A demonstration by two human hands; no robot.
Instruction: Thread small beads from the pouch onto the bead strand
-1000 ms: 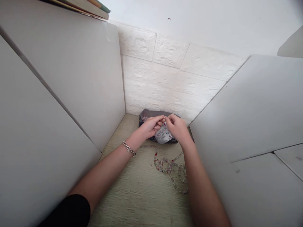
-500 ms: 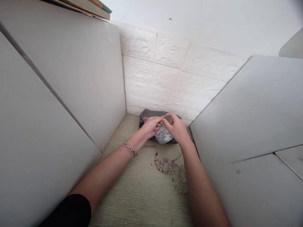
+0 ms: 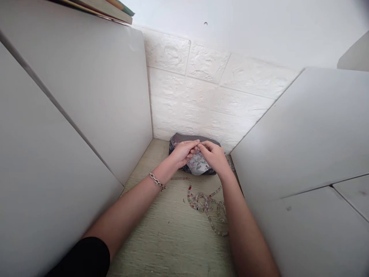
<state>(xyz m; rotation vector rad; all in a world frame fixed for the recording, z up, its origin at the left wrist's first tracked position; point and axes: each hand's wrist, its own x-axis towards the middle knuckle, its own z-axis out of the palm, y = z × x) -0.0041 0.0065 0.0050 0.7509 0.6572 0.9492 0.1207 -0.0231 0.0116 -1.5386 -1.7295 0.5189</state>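
Note:
My left hand (image 3: 183, 152) and my right hand (image 3: 212, 154) meet fingertip to fingertip above an open bag (image 3: 198, 165) of small, pale, multicoloured beads. Both hands are closed in a pinch. Whatever sits between the fingertips is too small to make out. On the surface below the bag lies a long strand of beads (image 3: 201, 202), looped and tangled, with a few red ones among the pale. One end of it runs left toward my left wrist, and my right forearm hides part of its loops. A silver chain bracelet (image 3: 157, 181) circles my left wrist.
The greenish wood-grain surface (image 3: 161, 238) is boxed in by a white panel (image 3: 121, 96) on the left and another white panel (image 3: 288, 142) on the right. A white brick-patterned wall (image 3: 198, 88) stands behind the bag. Books (image 3: 106, 9) lie atop the left panel.
My right fingers have closed down from a raised, arched pose and now meet the left fingertips more closely. My left hand, the bag and the strand stay almost the same.

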